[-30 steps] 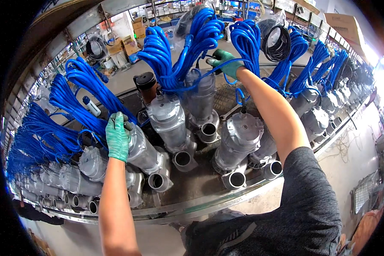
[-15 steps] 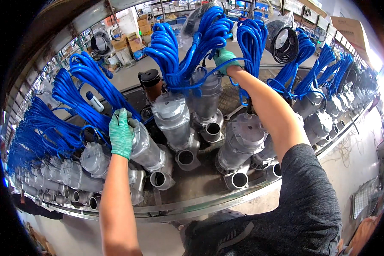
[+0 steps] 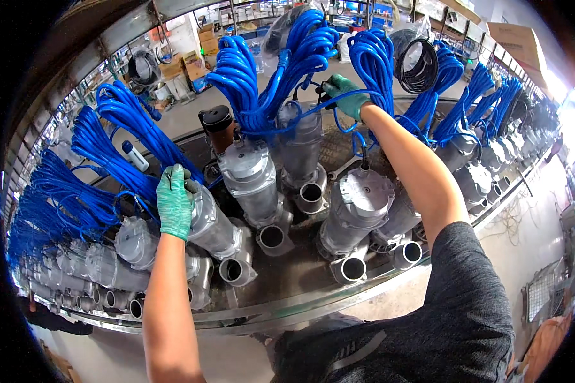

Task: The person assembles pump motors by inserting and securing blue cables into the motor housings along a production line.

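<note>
Both hands wear green gloves. My left hand (image 3: 174, 203) grips the top of a tilted grey metal pump (image 3: 214, 230) at the left of the group, where its blue cable bundle (image 3: 131, 137) begins. My right hand (image 3: 345, 94) reaches far back and is closed on the blue cable (image 3: 300, 60) above another grey pump (image 3: 300, 153). Between the hands stands an upright pump (image 3: 252, 182). A further pump (image 3: 358, 214) stands under my right forearm.
Many more grey pumps with coiled blue cables line the curved metal bench (image 3: 281, 306) to the left (image 3: 76, 268) and right (image 3: 479, 172). A black cable coil (image 3: 418, 64) hangs at the back. A brown-bodied pump (image 3: 218, 127) stands behind. Cardboard boxes (image 3: 179, 64) sit beyond.
My left hand has slid slightly up on the tilted pump's top. My right hand has stayed on the blue cable at the back, shifting a little with the view.
</note>
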Tool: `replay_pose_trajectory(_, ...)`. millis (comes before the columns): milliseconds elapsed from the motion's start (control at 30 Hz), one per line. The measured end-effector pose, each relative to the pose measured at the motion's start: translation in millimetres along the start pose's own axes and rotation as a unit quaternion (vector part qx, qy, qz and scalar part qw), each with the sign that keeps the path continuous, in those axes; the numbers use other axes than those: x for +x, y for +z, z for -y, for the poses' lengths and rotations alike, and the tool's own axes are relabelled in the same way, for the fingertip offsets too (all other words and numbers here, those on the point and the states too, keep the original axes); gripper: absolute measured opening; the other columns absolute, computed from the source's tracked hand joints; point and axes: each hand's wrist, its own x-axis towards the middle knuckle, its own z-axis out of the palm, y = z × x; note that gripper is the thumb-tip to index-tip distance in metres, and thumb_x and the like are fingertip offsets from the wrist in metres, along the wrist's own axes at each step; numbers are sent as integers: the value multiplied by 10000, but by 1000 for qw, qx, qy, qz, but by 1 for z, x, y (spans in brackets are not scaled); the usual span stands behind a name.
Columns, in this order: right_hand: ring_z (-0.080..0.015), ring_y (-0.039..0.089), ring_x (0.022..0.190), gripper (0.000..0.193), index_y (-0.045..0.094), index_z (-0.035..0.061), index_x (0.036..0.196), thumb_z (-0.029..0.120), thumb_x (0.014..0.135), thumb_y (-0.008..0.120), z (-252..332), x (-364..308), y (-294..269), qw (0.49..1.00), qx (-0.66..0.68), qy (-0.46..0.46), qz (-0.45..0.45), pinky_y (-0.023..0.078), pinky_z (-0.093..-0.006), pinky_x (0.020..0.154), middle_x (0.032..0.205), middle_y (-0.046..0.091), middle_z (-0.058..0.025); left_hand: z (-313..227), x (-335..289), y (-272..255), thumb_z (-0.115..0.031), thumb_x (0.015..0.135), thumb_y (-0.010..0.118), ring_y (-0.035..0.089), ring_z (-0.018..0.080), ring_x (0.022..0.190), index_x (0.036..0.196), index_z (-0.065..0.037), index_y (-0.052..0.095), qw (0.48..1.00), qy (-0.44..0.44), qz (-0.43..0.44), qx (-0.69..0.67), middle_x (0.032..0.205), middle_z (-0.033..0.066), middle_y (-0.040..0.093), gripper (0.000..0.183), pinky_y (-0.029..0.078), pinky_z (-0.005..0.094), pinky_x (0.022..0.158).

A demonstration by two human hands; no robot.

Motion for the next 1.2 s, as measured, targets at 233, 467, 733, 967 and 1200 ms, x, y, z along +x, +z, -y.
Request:
replay_pose_trajectory(233,-260,658,1127,335,554,-41,1286,206,1060,554,-14,11,-14,990,114,-16,81,587,-404,896,1245,673,-155,8,4,-7,-375,1050,577,421,38,471,903,-111,627,1000,8,16,-11,650,-14,602,306,299,201,445)
replay_pose_trajectory(467,-311,670,1045,579,628,-46,1165,478,932,708,-32,32,-7,988,-137,-60,-32,518,-442,881,1095,695,-215,-1,1,1,-328,1064,560,454,56,516,897,-83,605,1000,-11,12,-10,653,-10,566,300,342,213,481)
replay_pose_trajectory(733,-471,661,974,364,617,12,1212,264,951,591,-10,56,45,893,-416,-74,-153,518,-552,819,1023,697,-288,-2,-2,-6,-293,1073,549,492,68,553,893,-64,587,1000,-1,-4,-7,693,-7,539,294,376,219,500)
replay_pose_trajectory(967,-462,669,974,390,640,-10,1120,343,967,579,-14,51,32,894,-408,-140,-124,522,-530,839,1041,705,-270,-2,-3,-4,-289,1077,540,493,63,546,894,-63,582,1000,-5,-2,-10,689,-4,544,294,357,208,482)
replay_pose_trajectory(1200,-446,677,954,562,700,20,1054,563,922,634,-1,34,7,892,-427,-76,-128,529,-503,839,998,706,-270,6,4,-8,-291,1077,540,516,62,554,917,-69,598,1000,9,23,4,712,3,570,280,375,205,492)
